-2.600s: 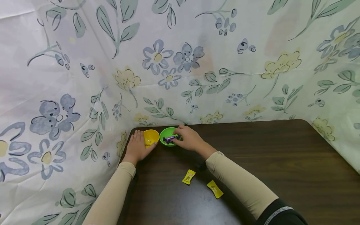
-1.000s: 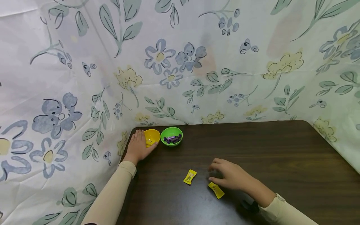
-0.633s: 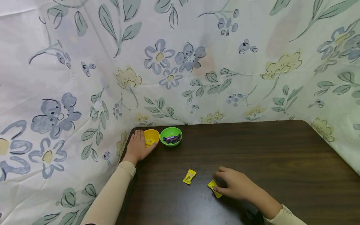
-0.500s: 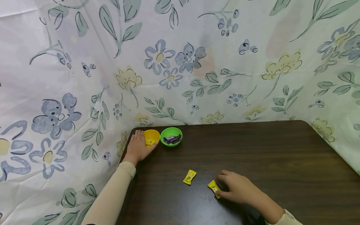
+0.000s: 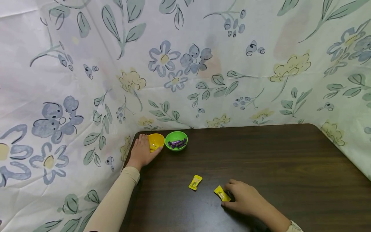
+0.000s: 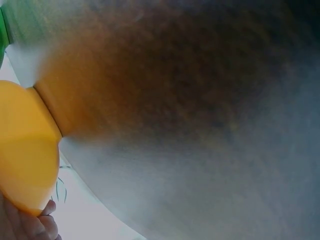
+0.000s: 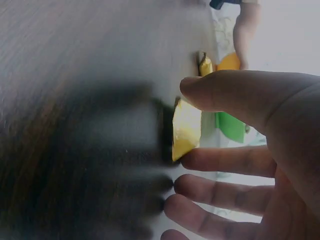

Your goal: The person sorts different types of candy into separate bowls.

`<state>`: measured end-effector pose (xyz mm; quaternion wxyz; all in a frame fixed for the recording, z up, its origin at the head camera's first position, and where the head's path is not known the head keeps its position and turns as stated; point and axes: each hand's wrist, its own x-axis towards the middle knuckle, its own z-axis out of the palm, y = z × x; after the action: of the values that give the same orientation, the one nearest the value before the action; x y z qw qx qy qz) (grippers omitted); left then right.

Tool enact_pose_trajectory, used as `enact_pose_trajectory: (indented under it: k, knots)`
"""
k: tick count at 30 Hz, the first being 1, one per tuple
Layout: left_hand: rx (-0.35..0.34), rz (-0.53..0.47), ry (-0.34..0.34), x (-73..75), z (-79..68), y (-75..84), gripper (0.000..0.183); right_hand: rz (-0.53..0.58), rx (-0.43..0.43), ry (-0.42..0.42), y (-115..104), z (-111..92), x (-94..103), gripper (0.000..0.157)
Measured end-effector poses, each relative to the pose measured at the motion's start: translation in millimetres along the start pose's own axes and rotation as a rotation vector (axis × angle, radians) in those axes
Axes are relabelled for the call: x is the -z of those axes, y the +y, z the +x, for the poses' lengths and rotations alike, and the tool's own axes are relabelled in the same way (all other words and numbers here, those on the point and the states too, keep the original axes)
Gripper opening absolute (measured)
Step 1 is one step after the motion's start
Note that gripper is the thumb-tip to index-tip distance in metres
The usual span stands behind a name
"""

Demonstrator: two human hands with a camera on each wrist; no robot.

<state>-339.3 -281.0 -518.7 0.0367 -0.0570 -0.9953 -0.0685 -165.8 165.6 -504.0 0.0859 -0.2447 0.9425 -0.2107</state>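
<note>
At the table's far left corner, a yellow bowl (image 5: 156,140) has a few yellow pieces inside. My left hand (image 5: 141,152) holds it around its near left side, fingers along the left and thumb across the front; fingertips also show against the bowl wall (image 6: 27,155) in the left wrist view. Further right and nearer me, my right hand (image 5: 244,196) has thumb and index finger at either end of a yellow-wrapped candy (image 5: 221,193), pinching it close to the tabletop. In the right wrist view that candy (image 7: 186,130) sits between the two fingertips, the other fingers spread below.
A green bowl (image 5: 176,134) with purple-wrapped candies (image 5: 176,143) stands right beside the yellow one. Another yellow candy (image 5: 195,182) lies left of my right hand. Floral cloth (image 5: 179,64) hangs behind and left of the dark wooden table (image 5: 275,154).
My right hand has left the green bowl, come back toward me on the right, and closed thumb and finger on the nearer yellow candy. My left hand stays at the yellow bowl.
</note>
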Motion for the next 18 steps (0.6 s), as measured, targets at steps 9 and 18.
enact_pose_trajectory:
  k: [9, 18]
  knots:
    - [0.005, -0.01, 0.005, 0.3, -1.2, 1.0, 0.111, -0.06, 0.018, 0.029, -5, 6, -6.3, 0.037]
    - [0.007, -0.008, 0.004, -1.6, -1.2, -0.9, 0.113, -0.111, 0.05, 0.04, -12, 12, -9.3, 0.025]
